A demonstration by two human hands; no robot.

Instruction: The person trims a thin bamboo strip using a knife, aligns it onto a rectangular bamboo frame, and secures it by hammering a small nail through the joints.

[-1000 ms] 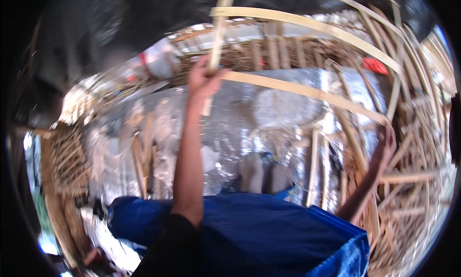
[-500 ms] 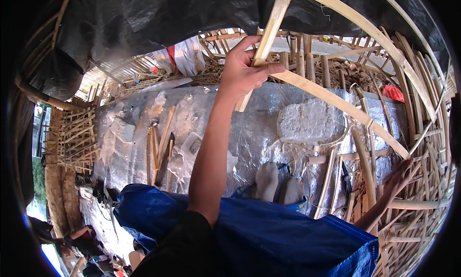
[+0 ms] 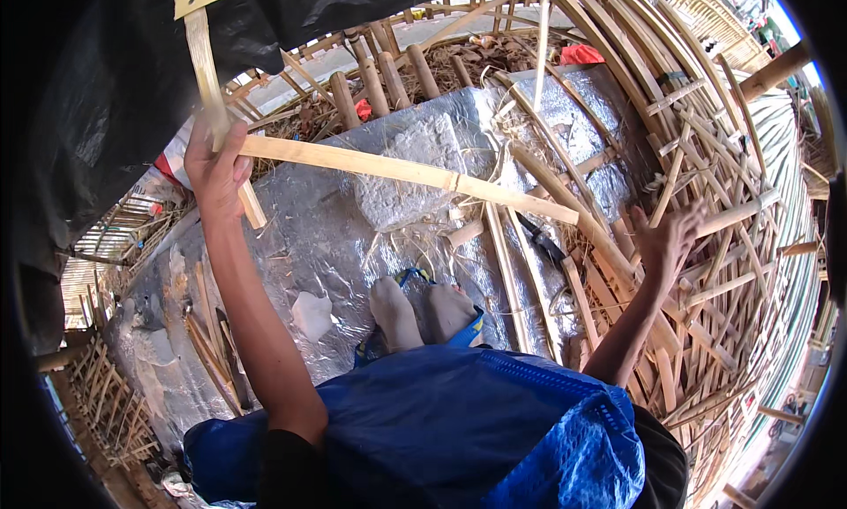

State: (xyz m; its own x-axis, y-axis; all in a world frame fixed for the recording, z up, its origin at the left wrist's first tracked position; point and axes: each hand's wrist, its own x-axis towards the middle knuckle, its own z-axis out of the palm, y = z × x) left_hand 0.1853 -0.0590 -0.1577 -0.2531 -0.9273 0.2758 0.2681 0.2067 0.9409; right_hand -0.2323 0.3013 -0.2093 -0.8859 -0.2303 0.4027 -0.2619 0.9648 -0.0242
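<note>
Above the silver sheet [image 3: 291,244], two bamboo strips [image 3: 388,168] are gripped by the curled left hand [image 3: 216,169] where they meet, likely to keep them together. Nothing is held by the wide-spread right hand [image 3: 663,240].

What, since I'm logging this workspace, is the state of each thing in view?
Long pale flat bamboo strip: held at one end, other end free.
Left hand: closed on that strip's end and a second pale bamboo strip.
Right hand: open, empty.
Shiny silver sheet: spread out, wrinkled, littered.
Rough grey stone-like slab: lying on that sheet.
Blue woven plastic sheet: draped, creased.
</note>
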